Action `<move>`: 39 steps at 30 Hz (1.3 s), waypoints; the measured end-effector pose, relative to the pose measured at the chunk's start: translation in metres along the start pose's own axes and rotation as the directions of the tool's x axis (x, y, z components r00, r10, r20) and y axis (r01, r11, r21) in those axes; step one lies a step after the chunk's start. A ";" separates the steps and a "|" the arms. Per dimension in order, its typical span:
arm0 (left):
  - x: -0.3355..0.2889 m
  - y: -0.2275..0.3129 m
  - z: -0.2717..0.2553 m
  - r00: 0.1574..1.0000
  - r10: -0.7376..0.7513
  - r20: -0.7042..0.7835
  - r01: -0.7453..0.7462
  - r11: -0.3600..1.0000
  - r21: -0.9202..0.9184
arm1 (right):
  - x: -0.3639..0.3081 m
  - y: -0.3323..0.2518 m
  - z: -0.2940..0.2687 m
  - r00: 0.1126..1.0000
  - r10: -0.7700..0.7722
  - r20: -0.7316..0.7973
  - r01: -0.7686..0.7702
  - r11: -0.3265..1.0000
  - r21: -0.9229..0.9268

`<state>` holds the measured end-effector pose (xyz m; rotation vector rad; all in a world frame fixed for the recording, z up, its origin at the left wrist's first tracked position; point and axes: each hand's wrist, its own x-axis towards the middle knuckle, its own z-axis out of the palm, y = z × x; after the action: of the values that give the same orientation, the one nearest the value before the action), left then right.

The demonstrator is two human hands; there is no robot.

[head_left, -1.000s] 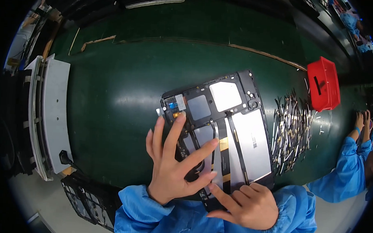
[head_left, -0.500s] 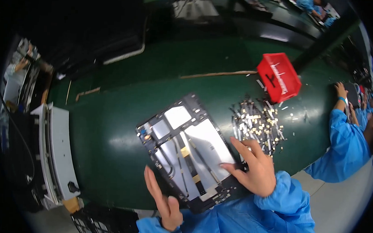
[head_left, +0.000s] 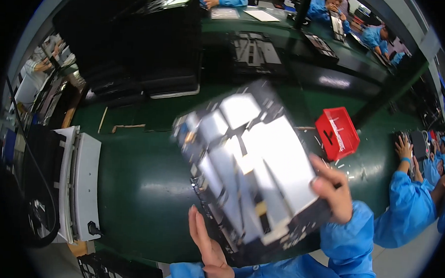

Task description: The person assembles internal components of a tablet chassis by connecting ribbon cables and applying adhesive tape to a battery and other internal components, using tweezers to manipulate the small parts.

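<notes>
A black tablet housing (head_left: 287, 164) with silver plates, dark flat cables and small parts inside is held up above the green bench, tilted and partly blurred. My right hand (head_left: 333, 192) grips its right edge, the thumb lying on the inner side. At the lower left edge is my left hand (head_left: 211, 250), open, fingers stretched upward beside the frame; whether the palm touches it I cannot tell. The heap of small strips on the bench is hidden behind the housing, apart from a few loose bits near a red bin.
The red bin (head_left: 338, 134) stands at right on the green bench (head_left: 140, 200). Stacked black trays (head_left: 170, 82) rise at the far left; another housing (head_left: 256, 51) lies at the back. White panels (head_left: 84, 182) stand at left. A co-worker's blue sleeve (head_left: 411, 202) is at right.
The tablet housing has come up off the bench toward me, in my right hand's grip. My left hand has shifted right beside its edge. The view has tilted up, showing more of the far bench.
</notes>
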<state>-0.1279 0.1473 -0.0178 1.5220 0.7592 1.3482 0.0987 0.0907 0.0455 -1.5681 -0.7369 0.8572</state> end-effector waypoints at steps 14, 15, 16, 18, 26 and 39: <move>0.039 -0.062 -0.046 0.999 -0.027 0.033 0.011 0.916 0.400 | 0.339 -0.032 -0.037 0.993 -0.110 -0.032 0.115 0.930 0.349; 0.039 -0.061 -0.049 0.999 -0.023 0.026 0.011 0.914 0.407 | 0.347 -0.031 -0.028 0.995 -0.092 -0.046 0.102 0.932 0.349; 0.040 -0.064 -0.049 0.999 -0.028 0.038 0.009 0.905 0.425 | 0.354 -0.024 -0.026 0.996 -0.058 -0.072 0.080 0.936 0.342; 0.043 -0.069 -0.048 0.997 -0.044 0.058 0.014 0.898 0.440 | 0.365 -0.012 -0.030 0.992 -0.040 -0.120 0.075 0.950 0.303; 0.039 -0.059 -0.048 0.993 -0.077 0.084 0.030 0.888 0.458 | 0.382 0.022 -0.050 0.876 -0.290 -0.385 0.174 0.935 -0.308; 0.035 -0.064 -0.044 0.999 -0.041 0.007 0.033 0.886 0.463 | 0.052 -0.036 -0.003 0.944 -0.218 0.249 0.322 0.433 -0.842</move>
<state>-0.1548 0.2127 -0.0643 1.8727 1.1559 1.1724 0.1285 0.1380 0.0749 -2.2107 -1.6539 0.2609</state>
